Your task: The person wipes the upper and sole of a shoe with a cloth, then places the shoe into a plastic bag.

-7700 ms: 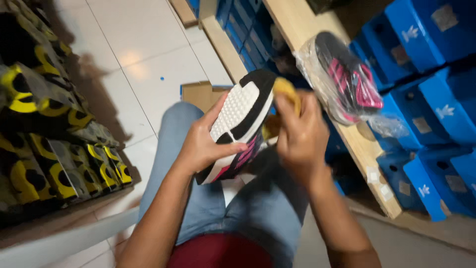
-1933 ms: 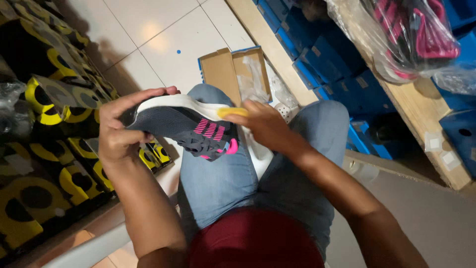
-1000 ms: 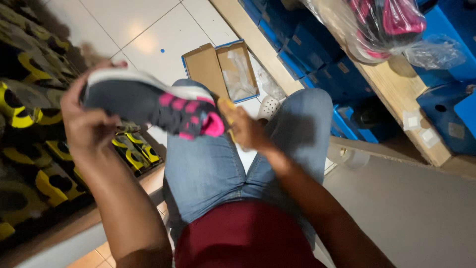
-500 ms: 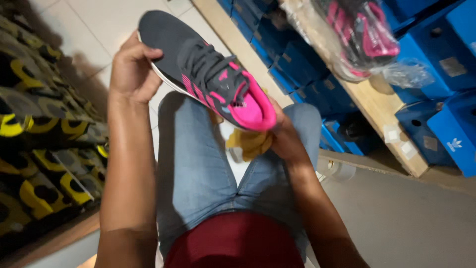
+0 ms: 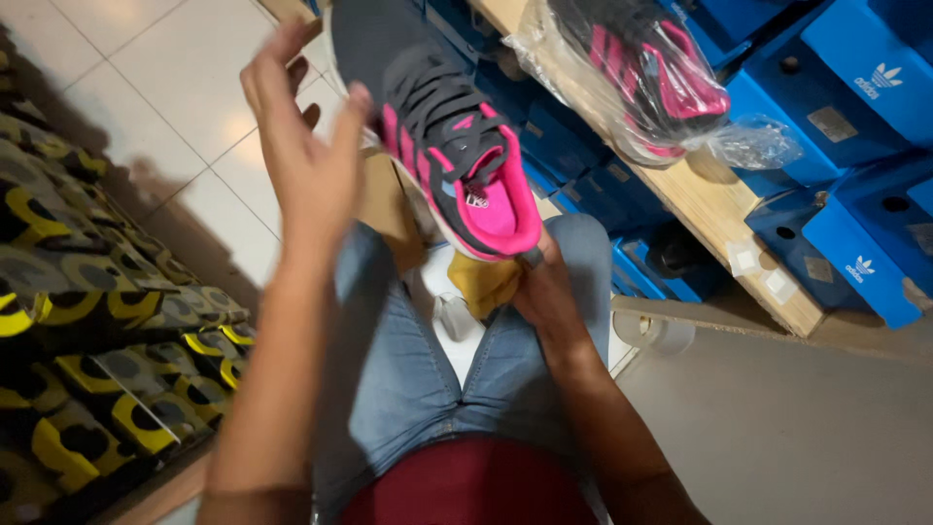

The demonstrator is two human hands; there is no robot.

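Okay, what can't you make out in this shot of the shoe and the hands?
Head view:
- shoe: sole faces away; toe cut by the top edge.
- right hand: fingertips hidden behind the heel and yellow cloth.
- left hand: its contact with the shoe is unclear.

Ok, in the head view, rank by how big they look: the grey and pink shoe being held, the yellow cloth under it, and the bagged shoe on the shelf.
1. Held grey and pink shoe, though nearness to the camera flatters it.
2. Bagged shoe, partly cut off, likely the same real size.
3. Yellow cloth, mostly hidden.

shoe [image 5: 457, 156] above lap, boxes [image 5: 855, 146] right
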